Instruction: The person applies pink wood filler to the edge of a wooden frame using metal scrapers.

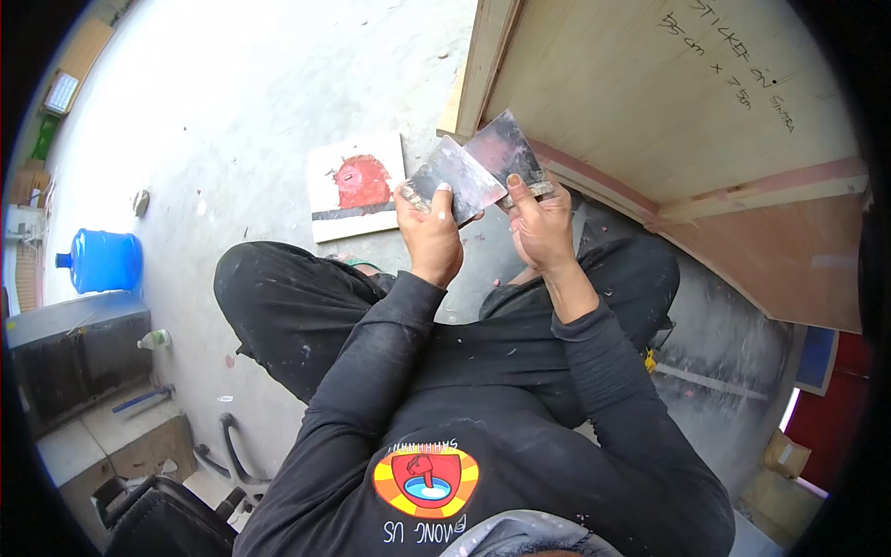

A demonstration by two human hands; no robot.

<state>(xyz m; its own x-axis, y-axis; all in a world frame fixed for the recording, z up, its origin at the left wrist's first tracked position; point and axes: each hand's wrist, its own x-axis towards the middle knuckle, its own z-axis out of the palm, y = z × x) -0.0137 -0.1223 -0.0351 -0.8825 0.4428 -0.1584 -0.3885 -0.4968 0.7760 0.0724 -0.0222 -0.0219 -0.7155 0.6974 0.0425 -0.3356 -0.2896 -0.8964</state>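
Our left hand [431, 239] grasps one scraper [457, 174], our right hand [544, 227] another scraper [502, 148], apparently mid-wipe. Another pass would call for steady, angled contact.

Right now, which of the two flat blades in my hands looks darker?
The right blade, held in your right hand. Its face looks mostly dark grey, while the left blade, in your left hand, looks paler and whiter.

Grey floor [200, 200]; white board [321, 190] bearing red paste [364, 184]
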